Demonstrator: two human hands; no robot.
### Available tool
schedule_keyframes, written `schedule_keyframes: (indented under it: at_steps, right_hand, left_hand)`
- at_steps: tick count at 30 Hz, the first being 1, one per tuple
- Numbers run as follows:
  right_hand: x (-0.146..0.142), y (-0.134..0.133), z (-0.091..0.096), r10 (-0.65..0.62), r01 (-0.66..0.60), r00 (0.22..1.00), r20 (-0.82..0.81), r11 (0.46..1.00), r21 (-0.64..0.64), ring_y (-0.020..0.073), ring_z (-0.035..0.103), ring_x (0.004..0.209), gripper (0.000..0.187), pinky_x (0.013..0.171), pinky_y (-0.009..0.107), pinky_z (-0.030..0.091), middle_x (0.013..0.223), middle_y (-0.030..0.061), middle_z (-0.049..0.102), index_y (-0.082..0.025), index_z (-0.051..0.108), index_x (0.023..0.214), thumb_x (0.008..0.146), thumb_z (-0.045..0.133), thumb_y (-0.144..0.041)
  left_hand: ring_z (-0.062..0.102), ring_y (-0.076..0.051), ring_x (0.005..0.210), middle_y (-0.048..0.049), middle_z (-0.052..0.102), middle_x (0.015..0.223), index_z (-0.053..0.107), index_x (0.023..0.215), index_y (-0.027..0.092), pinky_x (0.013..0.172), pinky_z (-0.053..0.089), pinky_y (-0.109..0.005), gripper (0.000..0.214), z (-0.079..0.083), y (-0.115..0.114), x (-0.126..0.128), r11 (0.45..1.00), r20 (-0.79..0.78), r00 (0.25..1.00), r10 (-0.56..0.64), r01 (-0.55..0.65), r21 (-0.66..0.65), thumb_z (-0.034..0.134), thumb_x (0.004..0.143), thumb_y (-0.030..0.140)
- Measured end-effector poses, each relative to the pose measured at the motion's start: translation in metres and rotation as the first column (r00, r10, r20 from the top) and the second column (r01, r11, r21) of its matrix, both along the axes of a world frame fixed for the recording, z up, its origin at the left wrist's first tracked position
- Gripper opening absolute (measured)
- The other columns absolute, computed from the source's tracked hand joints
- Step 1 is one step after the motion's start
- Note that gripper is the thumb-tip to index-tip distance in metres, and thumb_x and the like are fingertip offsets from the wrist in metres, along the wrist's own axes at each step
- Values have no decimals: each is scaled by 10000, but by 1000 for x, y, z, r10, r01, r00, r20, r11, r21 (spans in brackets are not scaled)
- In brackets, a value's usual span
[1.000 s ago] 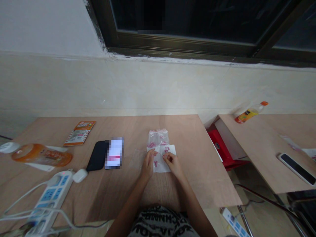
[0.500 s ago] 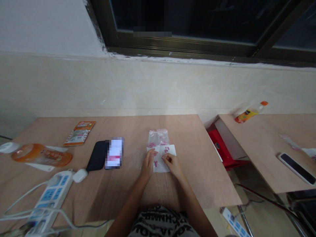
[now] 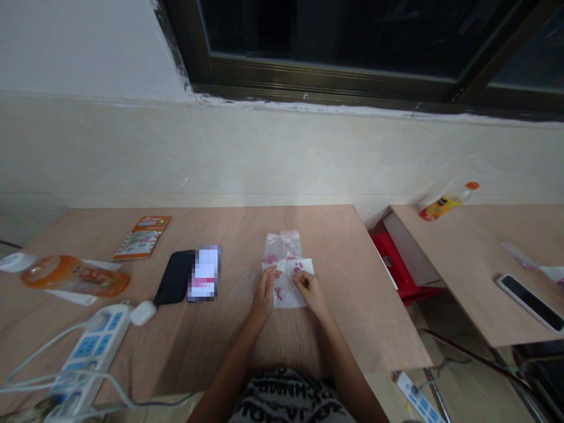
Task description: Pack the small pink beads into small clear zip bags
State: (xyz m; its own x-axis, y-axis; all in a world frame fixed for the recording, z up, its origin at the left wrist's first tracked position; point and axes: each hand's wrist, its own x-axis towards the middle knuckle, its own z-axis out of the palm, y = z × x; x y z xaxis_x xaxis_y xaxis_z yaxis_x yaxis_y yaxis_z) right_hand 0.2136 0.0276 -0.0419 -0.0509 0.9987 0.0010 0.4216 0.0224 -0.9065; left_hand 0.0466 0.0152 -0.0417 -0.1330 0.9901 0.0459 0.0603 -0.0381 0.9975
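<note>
A white sheet of paper (image 3: 288, 299) lies on the table between my hands, with several small pink pieces (image 3: 298, 267) on it. They are too small to name for certain. More pink bits show inside a clear plastic zip bag (image 3: 282, 242) just beyond the paper. My left hand (image 3: 264, 292) rests on the paper's left edge, its fingers stretched forward and lying flat. Over the right half of the paper, my right hand (image 3: 310, 290) has thumb and forefinger pinched together. What sits between those fingertips is too small to make out.
To the left lie a lit phone (image 3: 204, 274), a black phone-shaped object (image 3: 173, 278), an orange packet (image 3: 141, 237), a drink bottle (image 3: 74, 276) and a power strip (image 3: 90, 352) with cables. A second table at right holds another bottle (image 3: 447, 202) and a phone (image 3: 530, 301).
My right hand has shifted very slightly to the right over the paper, its fingers still pinched. The left hand stays in place.
</note>
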Motion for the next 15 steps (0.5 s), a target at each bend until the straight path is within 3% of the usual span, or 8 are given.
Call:
schedule_keyframes:
  at_steps: [4,9,12,15]
  right_hand:
    - [6,6,4,-73,64,988,133,996,68,123,467,506,308,550,232,351,549,-24,529,-167,704,858,842,550,-433]
    - [13,11,9,-110,80,965,239,988,130,128,493,514,254,594,245,375,554,-21,548,-187,706,830,844,545,-383]
    - [13,7,11,-118,91,967,227,988,127,132,502,522,283,595,249,377,555,-16,548,-183,706,818,854,541,-411]
    - [13,-1,12,-36,26,989,146,997,71,131,493,517,311,557,241,367,556,-18,538,-177,708,831,852,565,-453]
  left_hand:
    - [630,-195,977,-86,688,1033,581,1151,205,920,463,-369,384,-2,0,0,1000,4,1000,-1,1,-7,429,920,471]
    - [642,-196,921,-69,695,997,607,1130,216,799,502,-338,366,-7,3,2,1000,-106,994,9,-11,-26,628,800,375]
    - [654,-192,881,-61,705,940,632,1070,207,769,516,-336,337,-9,5,3,999,-136,990,20,-23,-23,656,762,342]
    - [661,-185,832,-46,709,865,649,999,197,748,521,-330,296,-8,6,3,999,-125,991,41,-44,-19,671,735,330]
